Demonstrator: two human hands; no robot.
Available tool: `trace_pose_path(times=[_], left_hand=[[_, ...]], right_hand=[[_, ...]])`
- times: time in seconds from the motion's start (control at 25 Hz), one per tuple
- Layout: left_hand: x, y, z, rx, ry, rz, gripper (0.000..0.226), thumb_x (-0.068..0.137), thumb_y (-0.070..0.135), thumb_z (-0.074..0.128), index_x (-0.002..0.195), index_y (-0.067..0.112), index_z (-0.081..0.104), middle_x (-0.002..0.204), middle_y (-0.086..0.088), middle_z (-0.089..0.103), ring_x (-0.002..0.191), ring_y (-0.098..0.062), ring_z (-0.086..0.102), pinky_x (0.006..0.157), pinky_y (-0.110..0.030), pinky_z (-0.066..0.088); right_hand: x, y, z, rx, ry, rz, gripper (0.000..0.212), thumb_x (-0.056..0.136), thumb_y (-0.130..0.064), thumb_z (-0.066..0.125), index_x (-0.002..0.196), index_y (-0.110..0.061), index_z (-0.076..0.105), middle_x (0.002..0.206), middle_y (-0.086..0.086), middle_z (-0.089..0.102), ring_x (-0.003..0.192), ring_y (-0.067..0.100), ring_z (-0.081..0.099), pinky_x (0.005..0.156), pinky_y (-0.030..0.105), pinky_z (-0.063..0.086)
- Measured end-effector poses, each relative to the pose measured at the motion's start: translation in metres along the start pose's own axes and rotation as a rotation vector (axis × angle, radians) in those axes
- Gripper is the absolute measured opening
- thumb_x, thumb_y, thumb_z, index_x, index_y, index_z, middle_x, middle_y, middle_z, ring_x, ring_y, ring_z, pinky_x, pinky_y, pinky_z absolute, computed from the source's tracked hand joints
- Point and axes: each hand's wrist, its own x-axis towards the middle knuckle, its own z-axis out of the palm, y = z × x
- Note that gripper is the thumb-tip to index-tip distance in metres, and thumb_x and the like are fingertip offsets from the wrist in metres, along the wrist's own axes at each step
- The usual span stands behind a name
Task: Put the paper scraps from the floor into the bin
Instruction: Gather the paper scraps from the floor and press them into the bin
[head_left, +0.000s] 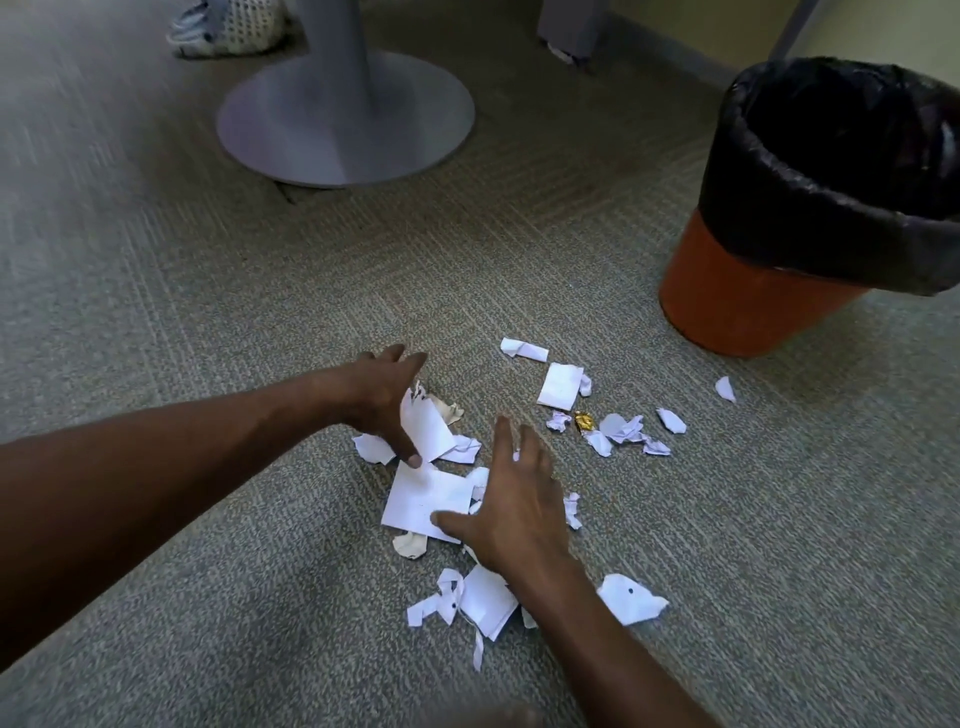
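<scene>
Several white paper scraps lie scattered on the grey carpet. My left hand (387, 400) reaches over the pile with straight fingers, and a white scrap (428, 428) leans against its palm and thumb. My right hand (511, 499) hovers flat with spread fingers over a larger square scrap (423, 499). More scraps (561, 384) and a small gold wrapper (583, 420) lie further right, toward the bin. The orange bin (737, 291) with a black liner (831, 166) stands at the upper right, its mouth open.
A round grey table base (345, 119) with a central post stands at the upper middle. A white net bag (228, 26) lies at the top left. A grey furniture leg (569, 26) and the skirting board run along the top right.
</scene>
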Motion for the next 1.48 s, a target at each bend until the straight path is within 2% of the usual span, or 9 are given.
trace_pose_path(times=[0.16, 0.36, 0.52, 0.72, 0.96, 1.12, 1.24, 1.48], left_hand=[[0.018, -0.027, 0.002, 0.064, -0.078, -0.041, 0.159, 0.043, 0.070, 0.089, 0.160, 0.026, -0.009, 0.170, -0.003, -0.005, 0.155, -0.035, 0.007, 0.122, -0.055, 0.021], [0.032, -0.043, 0.012, 0.059, -0.135, -0.025, 0.161, 0.039, 0.069, 0.091, 0.160, 0.026, -0.006, 0.168, -0.003, 0.001, 0.153, -0.033, 0.016, 0.121, -0.050, 0.027], [0.033, -0.047, 0.022, 0.012, -0.149, 0.028, 0.155, 0.042, 0.064, 0.093, 0.160, 0.029, -0.002, 0.163, -0.006, 0.008, 0.150, -0.033, 0.022, 0.118, -0.048, 0.032], [0.026, -0.038, 0.046, -0.009, -0.074, 0.105, 0.152, 0.043, 0.057, 0.096, 0.160, 0.026, 0.002, 0.157, -0.009, 0.012, 0.146, -0.037, 0.023, 0.115, -0.051, 0.036], [0.024, -0.032, 0.065, -0.032, -0.004, 0.205, 0.146, 0.041, 0.054, 0.096, 0.156, 0.027, 0.011, 0.148, -0.006, 0.017, 0.138, -0.034, 0.031, 0.112, -0.048, 0.040], [0.021, -0.030, 0.075, -0.053, 0.061, 0.263, 0.130, 0.053, 0.041, 0.096, 0.155, 0.020, 0.018, 0.147, -0.007, 0.020, 0.135, -0.031, 0.035, 0.111, -0.040, 0.040], [0.016, -0.028, 0.081, -0.136, 0.119, 0.285, 0.114, 0.059, 0.029, 0.095, 0.151, 0.017, 0.029, 0.143, -0.008, 0.027, 0.127, -0.028, 0.045, 0.102, -0.031, 0.042], [0.013, -0.027, 0.101, -0.293, 0.233, 0.307, 0.090, 0.060, 0.022, 0.093, 0.136, 0.017, 0.046, 0.127, -0.003, 0.037, 0.108, -0.023, 0.052, 0.089, -0.033, 0.049]], right_hand=[[0.021, 0.018, 0.000, -0.166, -0.127, 0.112, 0.145, 0.054, -0.080, 0.076, 0.158, -0.017, -0.004, 0.164, 0.017, 0.003, 0.147, 0.041, 0.021, 0.113, 0.050, 0.033], [0.042, 0.025, 0.002, -0.238, -0.251, 0.137, 0.151, 0.049, -0.082, 0.077, 0.158, -0.016, -0.004, 0.163, 0.017, 0.006, 0.147, 0.041, 0.019, 0.111, 0.051, 0.035], [0.048, 0.019, 0.010, -0.156, -0.260, 0.102, 0.149, 0.051, -0.074, 0.083, 0.157, -0.012, -0.001, 0.160, 0.018, 0.007, 0.147, 0.039, 0.021, 0.111, 0.047, 0.038], [0.049, 0.005, 0.029, -0.095, -0.249, 0.048, 0.150, 0.051, -0.065, 0.089, 0.157, -0.015, -0.005, 0.157, 0.016, 0.006, 0.147, 0.039, 0.022, 0.110, 0.046, 0.040], [0.061, -0.006, 0.037, -0.035, -0.189, -0.023, 0.153, 0.047, -0.048, 0.097, 0.157, -0.018, -0.005, 0.148, 0.015, 0.017, 0.136, 0.037, 0.038, 0.108, 0.044, 0.043], [0.074, -0.010, 0.034, -0.014, -0.203, -0.038, 0.156, 0.048, -0.045, 0.098, 0.157, -0.019, -0.009, 0.150, 0.019, 0.013, 0.135, 0.039, 0.043, 0.110, 0.040, 0.042], [0.081, -0.010, 0.029, -0.002, -0.226, -0.053, 0.154, 0.048, -0.042, 0.099, 0.157, -0.024, -0.008, 0.154, 0.021, 0.007, 0.134, 0.041, 0.046, 0.107, 0.042, 0.046], [0.081, -0.008, 0.028, -0.028, -0.223, -0.116, 0.133, 0.049, -0.039, 0.099, 0.152, -0.023, 0.017, 0.148, 0.019, 0.018, 0.126, 0.044, 0.051, 0.101, 0.043, 0.049]])
